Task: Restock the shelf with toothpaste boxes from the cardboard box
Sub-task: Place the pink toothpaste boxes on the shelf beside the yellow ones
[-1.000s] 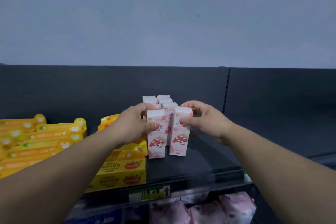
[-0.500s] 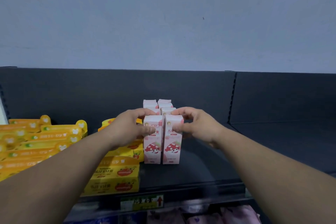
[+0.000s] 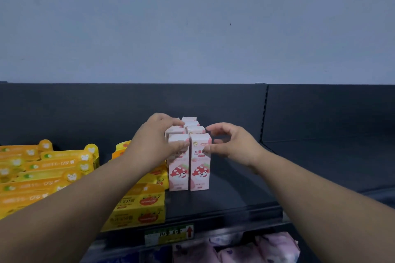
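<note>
Both hands are at the pink toothpaste boxes (image 3: 199, 168), which stand upright in two tight rows on the dark shelf (image 3: 235, 196), running from near the front edge back towards the rear panel (image 3: 85, 109). From my feed, the left hand (image 3: 155, 143) grips the left row: its thumb lies across the upper front of the foremost box and its fingers arch over the tops of the boxes behind. The right hand (image 3: 235, 145) sits just beside the right row with its fingers curled into a loose claw. Its thumb tip is at the right edge of the front box and its forefinger hangs near the top of a box further back. I cannot tell whether it is pinching anything or merely touching. The two front boxes stand side by side, touching, each showing a red mushroom cartoon.

Just left of the pink rows, flat yellow boxes (image 3: 136, 209) lie stacked, partly under my left forearm. Further left lie long orange-yellow packs (image 3: 49, 166). A green and yellow price tag (image 3: 168, 234) is fixed to the shelf's front rail, and soft pink packets (image 3: 256, 250) show on the level below.
</note>
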### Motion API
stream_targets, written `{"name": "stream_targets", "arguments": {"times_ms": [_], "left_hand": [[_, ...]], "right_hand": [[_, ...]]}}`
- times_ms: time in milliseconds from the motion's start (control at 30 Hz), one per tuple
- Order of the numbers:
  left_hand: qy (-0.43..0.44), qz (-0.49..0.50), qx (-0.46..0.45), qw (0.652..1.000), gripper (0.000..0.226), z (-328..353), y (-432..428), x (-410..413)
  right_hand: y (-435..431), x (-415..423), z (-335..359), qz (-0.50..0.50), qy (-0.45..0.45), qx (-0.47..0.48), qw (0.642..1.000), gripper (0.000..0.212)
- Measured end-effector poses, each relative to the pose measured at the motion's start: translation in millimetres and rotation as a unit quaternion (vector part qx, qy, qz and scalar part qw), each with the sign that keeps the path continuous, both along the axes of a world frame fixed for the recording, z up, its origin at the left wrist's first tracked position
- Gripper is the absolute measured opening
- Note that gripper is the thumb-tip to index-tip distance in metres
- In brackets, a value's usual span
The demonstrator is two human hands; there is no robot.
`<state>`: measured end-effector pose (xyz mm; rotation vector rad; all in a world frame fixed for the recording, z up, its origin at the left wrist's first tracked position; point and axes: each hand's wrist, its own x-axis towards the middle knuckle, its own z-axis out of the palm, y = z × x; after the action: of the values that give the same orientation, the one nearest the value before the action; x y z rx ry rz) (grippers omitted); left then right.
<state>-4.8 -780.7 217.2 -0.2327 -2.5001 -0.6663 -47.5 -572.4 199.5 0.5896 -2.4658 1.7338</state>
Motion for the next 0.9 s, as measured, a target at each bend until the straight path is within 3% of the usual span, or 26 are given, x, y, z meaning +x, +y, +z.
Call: {"name": "stream_targets", "arguments": {"times_ms": [133,200,333,433,633,900], "left_hand": [[0.037,-0.038,-0.052,0.997,0.050,-4,20,4],[0.056,-0.070,-0.071,0.993,0.051,-12,31,2],[0.102,-0.095,-0.155,0.978,0.063,-29,63,1],[0.092,-0.107,-0.198,0.970,0.070,-42,92,7],[0.072,-0.148,-0.209,0.964,0.076,-64,158,31],[0.015,-0.199,-0.190,0.961,0.084,-100,260,79]], "right_hand": [[17,15,-8,-0.089,0.035,0.055,0.994,0.059],[31,24,-14,-0.150,0.078,0.137,0.976,0.064],[61,48,-29,-0.265,0.138,0.333,0.894,0.077],[82,71,-41,-0.330,0.139,0.418,0.835,0.082],[136,125,-57,-0.419,0.090,0.472,0.770,0.085],[228,212,-87,-0.493,0.001,0.464,0.736,0.087]]}}
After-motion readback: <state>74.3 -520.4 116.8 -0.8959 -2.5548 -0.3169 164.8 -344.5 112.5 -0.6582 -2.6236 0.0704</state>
